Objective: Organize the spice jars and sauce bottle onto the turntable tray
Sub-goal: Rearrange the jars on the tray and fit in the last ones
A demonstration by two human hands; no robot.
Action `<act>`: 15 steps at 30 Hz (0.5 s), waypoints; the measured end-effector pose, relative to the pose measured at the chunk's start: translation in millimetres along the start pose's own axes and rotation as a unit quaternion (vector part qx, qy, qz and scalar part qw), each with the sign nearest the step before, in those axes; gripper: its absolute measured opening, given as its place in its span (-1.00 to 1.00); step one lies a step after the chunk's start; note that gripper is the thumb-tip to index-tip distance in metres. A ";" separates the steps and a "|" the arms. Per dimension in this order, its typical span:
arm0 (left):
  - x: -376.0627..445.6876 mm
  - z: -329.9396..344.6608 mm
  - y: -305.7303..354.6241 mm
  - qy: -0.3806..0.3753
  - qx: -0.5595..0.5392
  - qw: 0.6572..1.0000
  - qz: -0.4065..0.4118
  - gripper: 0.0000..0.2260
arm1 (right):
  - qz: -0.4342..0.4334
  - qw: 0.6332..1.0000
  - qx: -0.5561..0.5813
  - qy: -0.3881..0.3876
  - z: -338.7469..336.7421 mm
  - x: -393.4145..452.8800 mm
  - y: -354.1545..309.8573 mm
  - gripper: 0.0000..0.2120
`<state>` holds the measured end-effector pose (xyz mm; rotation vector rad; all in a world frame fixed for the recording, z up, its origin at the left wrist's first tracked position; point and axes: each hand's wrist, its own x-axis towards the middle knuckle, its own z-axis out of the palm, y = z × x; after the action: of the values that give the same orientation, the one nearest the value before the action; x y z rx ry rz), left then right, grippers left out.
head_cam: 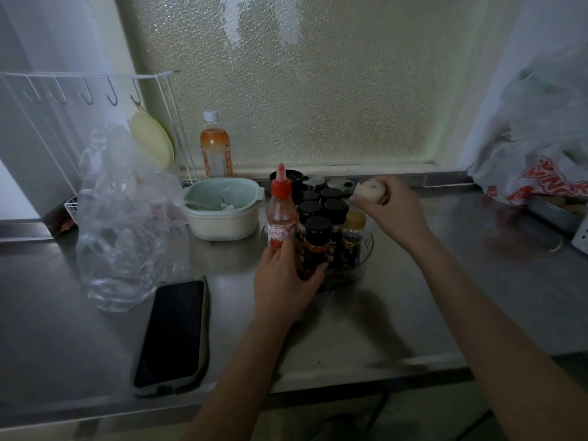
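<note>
A clear turntable tray [366, 249] sits mid-counter, packed with several black-capped spice jars [335, 210] and one yellow-capped jar [354, 221]. A red-capped sauce bottle [280, 214] stands upright at the tray's left edge. My left hand [286, 281] grips a black-capped jar of orange spice [316, 241] at the tray's front, its thumb next to the sauce bottle's base. My right hand [393, 208] is raised over the tray's right rear, closed on a small white-capped jar [369, 190] tilted toward me.
A pale bowl [222, 211] stands just left of the sauce bottle. A crumpled clear plastic bag [124, 224] and a phone [173, 335] lie further left. An orange drink bottle [215, 148] stands by the window. A white bag [537, 173] fills the right corner.
</note>
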<state>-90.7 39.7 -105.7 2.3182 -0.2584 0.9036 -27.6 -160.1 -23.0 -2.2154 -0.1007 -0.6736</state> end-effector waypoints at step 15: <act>-0.4 -1.3 6.8 -0.024 -0.006 0.999 0.032 -0.61 | 0.082 0.990 0.112 -0.031 -3.0 -65.4 27.6 -0.85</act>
<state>-94.4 35.1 -101.9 2.3353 -0.3600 0.8763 -77.0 -171.6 -72.8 -2.0034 -0.0243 -0.4790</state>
